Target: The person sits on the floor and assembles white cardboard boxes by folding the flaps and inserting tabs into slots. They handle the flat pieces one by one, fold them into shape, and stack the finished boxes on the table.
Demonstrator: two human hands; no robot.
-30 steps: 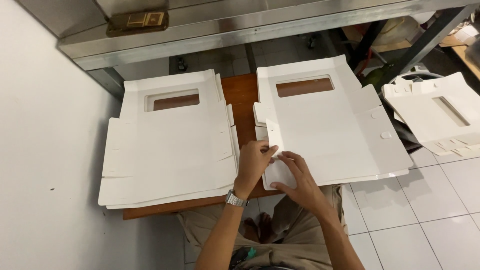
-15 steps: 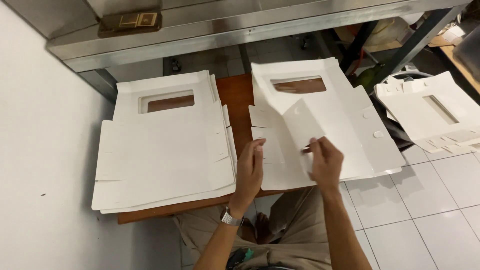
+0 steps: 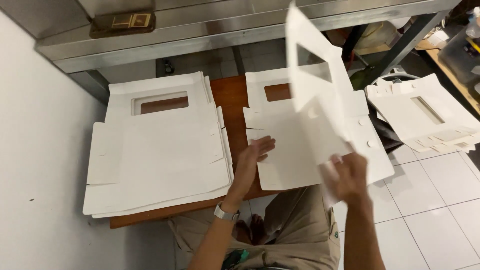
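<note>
My right hand grips the lower corner of a flat white box blank with a window cut-out and holds it tilted up in the air, blurred by motion. Under it lies the right stack of the same white blanks on a small brown wooden table. My left hand, with a watch on the wrist, rests flat and open on the left edge of that right stack. A second stack of white blanks lies on the left side of the table.
A third pile of white blanks sits lower at the right, over the white tiled floor. A steel bench with dark legs runs across the back. A white wall stands at the left. My knees are under the table.
My right hand has lifted one blank off the right stack and swung it upright. My left hand has let go of it and now lies flat on the stack.
</note>
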